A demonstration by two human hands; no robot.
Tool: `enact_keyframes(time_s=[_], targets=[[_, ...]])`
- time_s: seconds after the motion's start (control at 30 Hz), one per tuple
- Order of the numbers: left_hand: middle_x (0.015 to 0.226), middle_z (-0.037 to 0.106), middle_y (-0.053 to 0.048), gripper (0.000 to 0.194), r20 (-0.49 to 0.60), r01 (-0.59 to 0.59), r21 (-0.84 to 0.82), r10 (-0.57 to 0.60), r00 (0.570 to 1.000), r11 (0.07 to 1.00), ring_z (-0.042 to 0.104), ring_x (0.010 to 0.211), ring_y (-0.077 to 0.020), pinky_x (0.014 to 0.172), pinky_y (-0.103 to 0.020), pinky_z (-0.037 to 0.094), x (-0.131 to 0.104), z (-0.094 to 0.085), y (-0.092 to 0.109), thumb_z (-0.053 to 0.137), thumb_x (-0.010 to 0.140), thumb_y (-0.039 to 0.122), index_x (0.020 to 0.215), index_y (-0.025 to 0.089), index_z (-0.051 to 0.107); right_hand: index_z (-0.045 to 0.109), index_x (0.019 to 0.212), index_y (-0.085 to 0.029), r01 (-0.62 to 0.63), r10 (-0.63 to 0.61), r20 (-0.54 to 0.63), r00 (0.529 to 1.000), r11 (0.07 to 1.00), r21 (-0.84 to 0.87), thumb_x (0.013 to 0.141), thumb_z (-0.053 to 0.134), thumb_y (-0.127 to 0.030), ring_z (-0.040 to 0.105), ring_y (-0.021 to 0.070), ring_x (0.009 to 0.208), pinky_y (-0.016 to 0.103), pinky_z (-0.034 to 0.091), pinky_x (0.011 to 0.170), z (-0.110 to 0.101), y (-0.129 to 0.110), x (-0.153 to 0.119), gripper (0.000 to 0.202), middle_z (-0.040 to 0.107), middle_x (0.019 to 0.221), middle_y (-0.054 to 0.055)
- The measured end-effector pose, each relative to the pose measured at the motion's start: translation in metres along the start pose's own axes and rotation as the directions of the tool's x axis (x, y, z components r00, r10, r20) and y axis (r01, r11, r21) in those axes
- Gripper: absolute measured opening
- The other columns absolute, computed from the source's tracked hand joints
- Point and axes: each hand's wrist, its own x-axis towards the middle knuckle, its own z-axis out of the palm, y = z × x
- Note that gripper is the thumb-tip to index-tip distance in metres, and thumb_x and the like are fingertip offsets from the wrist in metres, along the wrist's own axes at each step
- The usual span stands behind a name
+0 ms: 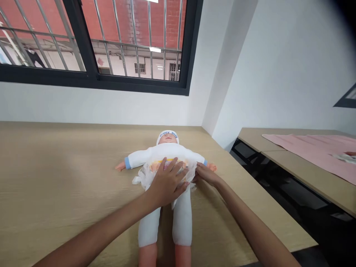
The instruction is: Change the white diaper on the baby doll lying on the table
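A baby doll (172, 150) in a white outfit and a printed cap lies on its back on the wooden table, arms stretched out and legs toward me. Around its middle is a white diaper (144, 174) with a coloured print on the front. My left hand (168, 181) rests flat on the diaper's front, fingers spread. At the doll's right-hand side in the picture, my right hand (204, 174) has its fingers curled at the diaper's edge. Its fingertips are partly hidden there.
The table (69, 178) meets a white wall under a barred window (133, 40). Across a dark gap on the right stands another table (306, 185) with a pink cloth (308, 148). Part of another person's hand (350, 153) shows there by a white item.
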Motion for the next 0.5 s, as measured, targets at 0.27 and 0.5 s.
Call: enact_keyframes(time_s=[0.27, 0.5], targets=[[0.13, 0.049, -0.006, 0.04, 0.008, 0.002, -0.024, -0.002, 1.0, 1.0, 0.032, 0.129, -0.0274, 0.106, -0.053, 0.02, -0.001, 0.0, -0.001, 0.033, 0.092, 0.04, 0.124, 0.025, 0.05, 0.048, 0.099, -0.017, -0.262, 0.25, 0.242, 0.938, 0.965, 0.017, 0.076, 0.055, -0.027, 0.062, 0.0141, 0.057, 0.023, 0.053, 0.045, -0.006, -0.011, -0.008, 0.026, 0.061, 0.074, 0.003], [0.131, 0.048, -0.007, 0.041, 0.015, -0.011, -0.002, 0.011, 1.0, 1.0, 0.032, 0.129, -0.0283, 0.105, -0.054, 0.022, -0.001, 0.001, -0.001, 0.032, 0.092, 0.041, 0.125, 0.024, 0.049, 0.05, 0.109, -0.016, -0.221, 0.125, 0.389, 0.913, 0.952, 0.213, 0.072, 0.065, -0.018, 0.064, 0.0146, 0.078, 0.027, 0.059, 0.063, -0.015, -0.008, -0.01, 0.039, 0.061, 0.092, 0.006]])
